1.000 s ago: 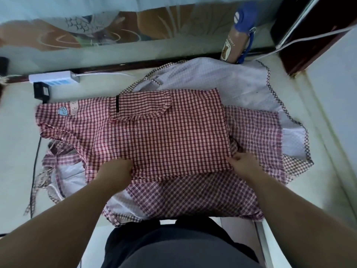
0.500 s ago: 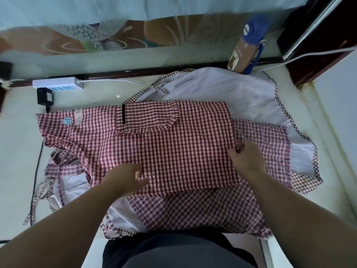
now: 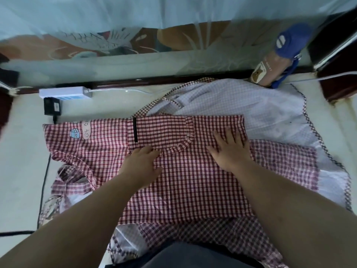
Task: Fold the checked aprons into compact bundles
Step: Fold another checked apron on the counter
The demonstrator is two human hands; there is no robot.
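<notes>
Bare table (image 3: 21, 151) lies open at the left, with a white power strip (image 3: 64, 93) and a black adapter (image 3: 51, 106) along its far edge. The red checked apron (image 3: 193, 182) is spread mid-table. On it the left hand (image 3: 143, 163) lies flat below the pocket (image 3: 160, 132), fingers close together. The right hand (image 3: 229, 149) presses flat, fingers spread. A pale apron (image 3: 260, 111) lies beneath and reaches right. A blue-capped bottle (image 3: 274, 60) stands behind it, its contents hidden.

Matt woven checked apron (image 3: 189, 176) cloth on a smooth, faintly glossy table (image 3: 23, 151).

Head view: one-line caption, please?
Left hand and right hand press flat on a red checked apron lying over pale checked cloth.
</notes>
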